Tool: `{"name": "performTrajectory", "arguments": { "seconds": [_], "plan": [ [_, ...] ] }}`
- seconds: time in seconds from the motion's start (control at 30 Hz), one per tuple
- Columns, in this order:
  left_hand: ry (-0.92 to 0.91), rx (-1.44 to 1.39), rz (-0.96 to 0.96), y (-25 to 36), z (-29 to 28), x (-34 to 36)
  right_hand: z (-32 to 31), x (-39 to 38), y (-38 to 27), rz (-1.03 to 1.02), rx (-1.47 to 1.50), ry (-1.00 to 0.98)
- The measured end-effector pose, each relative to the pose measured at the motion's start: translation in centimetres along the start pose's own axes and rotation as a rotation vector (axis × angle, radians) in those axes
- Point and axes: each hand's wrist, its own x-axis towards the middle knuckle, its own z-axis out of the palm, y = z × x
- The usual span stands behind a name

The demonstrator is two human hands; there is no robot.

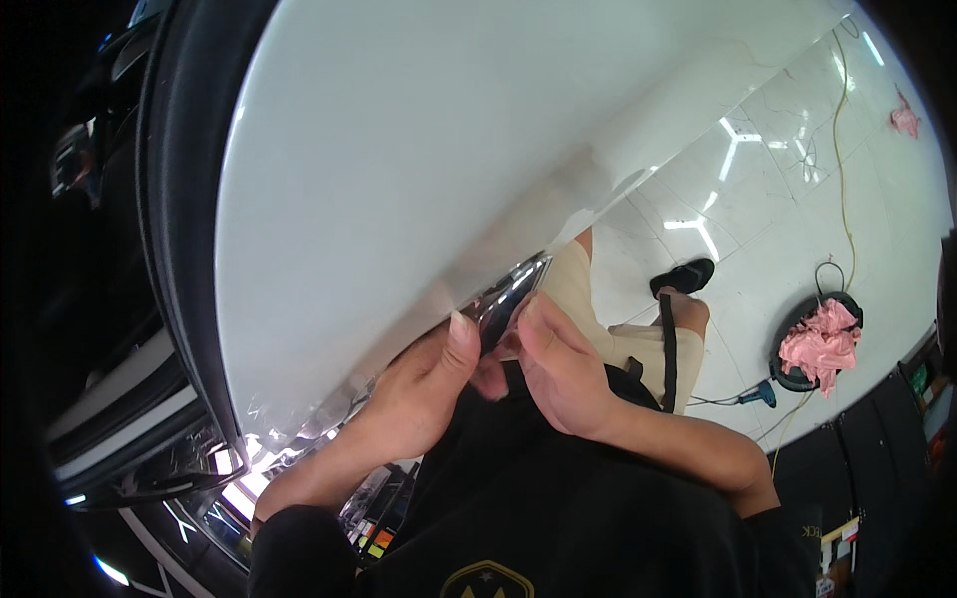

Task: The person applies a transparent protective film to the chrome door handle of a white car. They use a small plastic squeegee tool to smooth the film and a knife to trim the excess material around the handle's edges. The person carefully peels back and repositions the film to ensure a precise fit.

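Observation:
A glossy white car door (399,149) fills the upper left and middle, edged by a black rubber seal (174,199). From its outer side juts a shiny chrome door handle (510,295). My left hand (424,384) closes on the handle's near end, its thumb raised alongside and most fingers hidden behind. My right hand (560,361) pinches the handle from the other side, thumb and bent fingers against its edge. The fingertips of both hands come close together under the chrome, and what they press there is partly hidden.
Right of me, a black bucket (786,371) holds crumpled pink cloth (822,344). A blue-handled tool (760,395) with a cord lies beside it. A yellow cable (845,189) crosses the shiny tiled floor (743,239). Another pink scrap (905,117) lies farther off. My foot wears a black slipper (684,277).

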Motion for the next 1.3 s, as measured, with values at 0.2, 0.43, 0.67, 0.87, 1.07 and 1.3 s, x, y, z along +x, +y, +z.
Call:
{"name": "performTrajectory", "arguments": {
  "seconds": [0.2, 0.43, 0.67, 0.87, 1.07, 1.3],
  "plan": [
    [-0.119, 0.270, 0.111, 0.0, -0.9, 0.8, -0.3, -1.1, -0.8, 0.077, -0.134, 0.144],
    [-0.181, 0.481, -0.043, 1.7, -1.1, 0.6, 0.2, -0.7, -3.1, -0.103, -0.739, 0.194],
    [-0.092, 0.530, 0.021, 1.0, -0.5, -1.0, -0.3, 0.4, -7.9, -0.773, -1.589, 0.052],
    [-0.089, 0.557, 0.097, 0.2, -0.7, -0.5, -2.3, 2.4, -9.4, -0.878, -1.602, -0.209],
    [-0.077, 0.573, 0.126, -0.1, -0.6, -0.3, -1.2, 2.5, -10.6, -0.736, -1.670, -0.245],
    [-0.084, 0.609, 0.195, -0.9, -0.6, -0.4, -0.2, 2.7, -11.8, -0.754, -1.733, -0.269]
  ]
}}
